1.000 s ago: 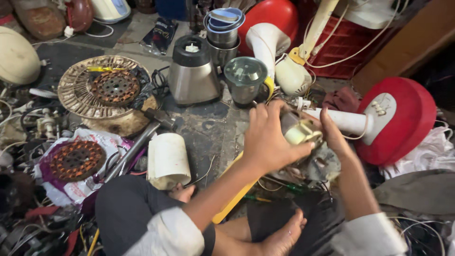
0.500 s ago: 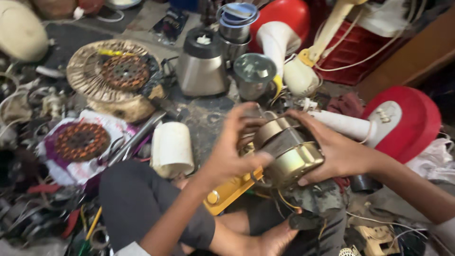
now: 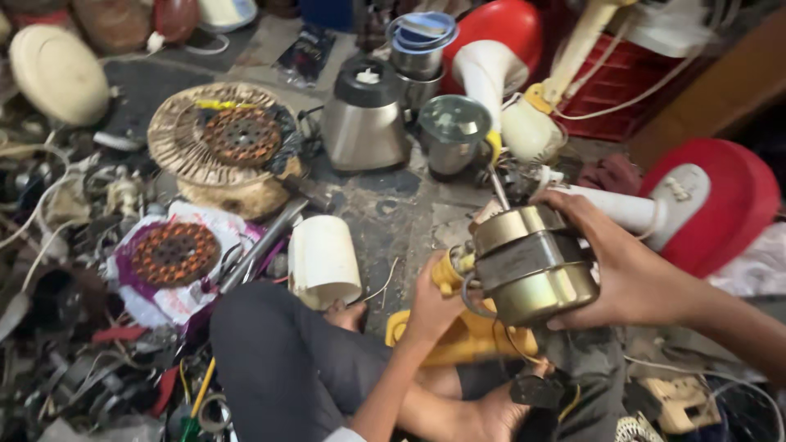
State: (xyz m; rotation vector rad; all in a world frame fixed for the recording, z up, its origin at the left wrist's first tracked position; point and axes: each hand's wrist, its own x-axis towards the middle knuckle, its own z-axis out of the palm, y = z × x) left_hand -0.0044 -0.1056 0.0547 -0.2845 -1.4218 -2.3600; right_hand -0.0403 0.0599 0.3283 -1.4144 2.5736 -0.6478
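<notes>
A person sits cross-legged on a cluttered workshop floor (image 3: 393, 221) and holds a round metal motor (image 3: 532, 262) up in front of the lap, above a yellow plastic base (image 3: 458, 340) that lies across the legs. The motor is a squat drum with brass-coloured ends and a grey band round its middle, tilted so that its thin shaft (image 3: 497, 187) points up and away.

The right hand (image 3: 626, 266) is clamped on the motor's right side, fingers wrapped over the top rim and thumb under the lower edge. The left hand (image 3: 430, 303) is closed about a yellow-handled tool (image 3: 449, 270) whose tip meets the left side of the motor; the fingers are curled tight round the handle.

Just left of the person's knee, a white plastic cylinder (image 3: 323, 260) lies on its side on the floor. Farther left, a copper-wound stator (image 3: 173, 254) rests on a white and purple bag, and beyond it a bigger wound coil disc (image 3: 233, 139) sits on a block. Towards the far edge of the floor stand a steel blender jar with a black lid (image 3: 364, 115), a smaller glass-lidded steel jar (image 3: 450, 135) just beside it, and a stack of steel jars (image 3: 422, 49) behind them. To the right, a red and white fan base (image 3: 720, 200) lies near the right hand, well apart from a red crate (image 3: 622, 90) farther back. Tangled wires and scrap parts fill the near left corner.
</notes>
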